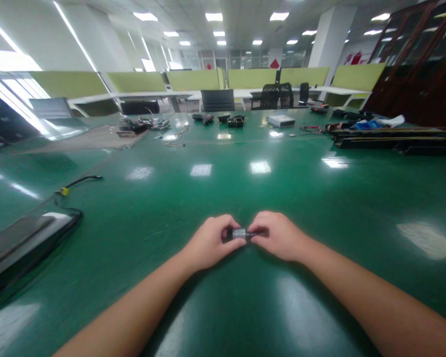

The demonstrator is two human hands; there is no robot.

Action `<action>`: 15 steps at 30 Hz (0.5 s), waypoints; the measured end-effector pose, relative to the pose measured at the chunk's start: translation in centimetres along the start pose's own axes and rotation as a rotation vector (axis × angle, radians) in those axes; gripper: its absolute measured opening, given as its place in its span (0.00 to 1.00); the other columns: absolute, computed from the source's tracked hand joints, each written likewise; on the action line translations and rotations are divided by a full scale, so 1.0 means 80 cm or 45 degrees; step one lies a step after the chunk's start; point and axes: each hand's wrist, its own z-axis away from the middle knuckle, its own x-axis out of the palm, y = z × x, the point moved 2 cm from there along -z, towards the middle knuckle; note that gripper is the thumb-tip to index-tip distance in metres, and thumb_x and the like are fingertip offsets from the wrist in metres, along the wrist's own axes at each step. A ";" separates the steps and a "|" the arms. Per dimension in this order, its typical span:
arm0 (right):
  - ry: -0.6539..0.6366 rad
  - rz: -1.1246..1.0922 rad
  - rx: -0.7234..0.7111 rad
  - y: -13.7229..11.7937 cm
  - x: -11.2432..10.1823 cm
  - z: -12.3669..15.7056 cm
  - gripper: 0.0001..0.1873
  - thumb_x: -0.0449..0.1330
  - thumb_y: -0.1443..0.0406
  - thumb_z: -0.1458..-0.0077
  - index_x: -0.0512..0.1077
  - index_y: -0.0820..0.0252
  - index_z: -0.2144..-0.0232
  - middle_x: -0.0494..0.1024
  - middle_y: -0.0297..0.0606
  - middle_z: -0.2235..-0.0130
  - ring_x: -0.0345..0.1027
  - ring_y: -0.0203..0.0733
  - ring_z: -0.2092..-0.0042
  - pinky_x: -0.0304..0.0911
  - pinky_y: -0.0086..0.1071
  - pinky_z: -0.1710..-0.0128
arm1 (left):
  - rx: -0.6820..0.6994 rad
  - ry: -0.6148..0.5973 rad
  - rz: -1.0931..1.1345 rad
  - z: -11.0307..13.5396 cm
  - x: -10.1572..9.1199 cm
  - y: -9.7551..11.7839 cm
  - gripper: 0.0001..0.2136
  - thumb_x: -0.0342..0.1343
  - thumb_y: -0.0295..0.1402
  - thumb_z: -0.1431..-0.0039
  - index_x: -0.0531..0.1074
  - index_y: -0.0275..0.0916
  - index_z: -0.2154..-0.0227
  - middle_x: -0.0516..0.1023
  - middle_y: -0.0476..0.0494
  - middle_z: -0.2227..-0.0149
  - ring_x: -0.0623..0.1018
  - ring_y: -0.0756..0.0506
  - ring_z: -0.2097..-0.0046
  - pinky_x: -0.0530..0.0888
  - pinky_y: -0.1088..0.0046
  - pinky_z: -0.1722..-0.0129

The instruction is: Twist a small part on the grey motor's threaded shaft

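Between my two hands is a small silver-and-black cylinder point(239, 233), lying roughly level just above or on the green tabletop; I cannot tell which. My left hand point(212, 240) grips its dark left end between thumb and fingers. At the other end, my right hand point(278, 235) pinches a thin dark part that runs out of the cylinder. Whether that part is one piece with the cylinder is too small to tell. Fingers of both hands hide the two outer ends.
The glossy green table point(163, 198) spreads around my hands. On the left lies a dark flat device point(26, 243) with a black cable point(83, 179). Far back are electronic parts point(143, 125), a white box point(281, 120) and long black bars point(386, 139).
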 end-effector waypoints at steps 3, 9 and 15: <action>-0.021 0.017 -0.020 -0.002 0.000 -0.001 0.06 0.65 0.68 0.44 0.81 0.58 0.63 0.80 0.37 0.63 0.71 0.40 0.60 0.63 0.33 0.58 | 0.005 0.000 0.001 0.000 -0.001 0.002 0.12 0.62 0.42 0.41 0.75 0.39 0.62 0.74 0.50 0.71 0.72 0.48 0.70 0.64 0.73 0.70; -0.065 0.082 -0.049 -0.005 0.000 -0.001 0.07 0.64 0.68 0.43 0.80 0.58 0.61 0.80 0.38 0.63 0.70 0.40 0.59 0.62 0.32 0.59 | 0.059 0.007 0.022 0.001 -0.003 0.004 0.11 0.62 0.39 0.41 0.76 0.41 0.59 0.76 0.50 0.69 0.73 0.48 0.68 0.66 0.72 0.67; -0.068 0.077 -0.023 -0.005 0.002 -0.001 0.06 0.65 0.67 0.44 0.80 0.57 0.62 0.79 0.36 0.65 0.68 0.38 0.63 0.59 0.30 0.63 | 0.078 -0.015 0.040 0.000 -0.003 0.004 0.10 0.64 0.37 0.43 0.77 0.42 0.59 0.78 0.49 0.66 0.74 0.47 0.66 0.67 0.72 0.66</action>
